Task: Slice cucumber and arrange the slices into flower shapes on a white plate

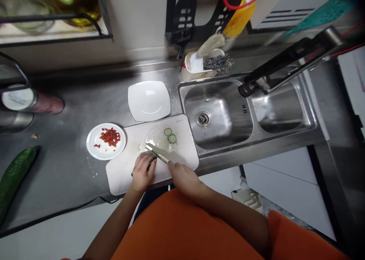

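Observation:
On a white cutting board [185, 149], my left hand [143, 171] is closed over a dark green cucumber piece [152, 161], most of it hidden under the fingers. My right hand [184, 177] grips the handle of a knife [156, 153], whose blade points up and left beside the piece. Two round cucumber slices [171, 138] lie on the board beyond the knife. Wet, shiny patches show on the board's surface. Left of the board, a small white plate [90, 142] holds red dried berries [110, 137].
An empty square white plate [149, 101] sits behind the board. To the right is a steel sink [228, 126] under a black faucet [273, 66]. A whole cucumber [17, 172] and a pinkish container [47, 103] are at the left. A sponge holder [196, 76] stands behind the sink.

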